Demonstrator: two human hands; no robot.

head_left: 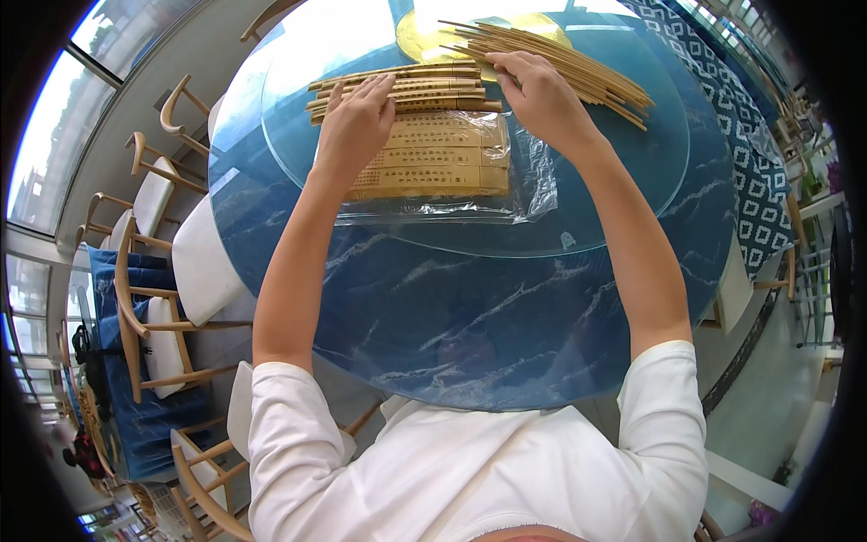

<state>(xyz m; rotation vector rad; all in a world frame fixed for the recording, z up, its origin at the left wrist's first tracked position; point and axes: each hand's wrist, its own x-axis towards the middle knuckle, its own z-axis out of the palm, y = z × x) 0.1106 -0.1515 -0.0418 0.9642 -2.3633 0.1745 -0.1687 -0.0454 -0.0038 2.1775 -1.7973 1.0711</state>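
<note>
Both hands, left hand (354, 122) and right hand (539, 95), press on wrapped chopstick packets (433, 135).

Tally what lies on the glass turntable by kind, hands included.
Stack of brown paper chopstick sleeves: 1
Clear plastic bag under that stack: 1
Loose pile of bare wooden chopsticks: 1
Hands resting on the sleeves: 2, left hand and right hand
Total: 5

Tan paper sleeves (424, 155) with dark print lie stacked in a clear plastic bag (528, 176), under and just below both hands.
</note>
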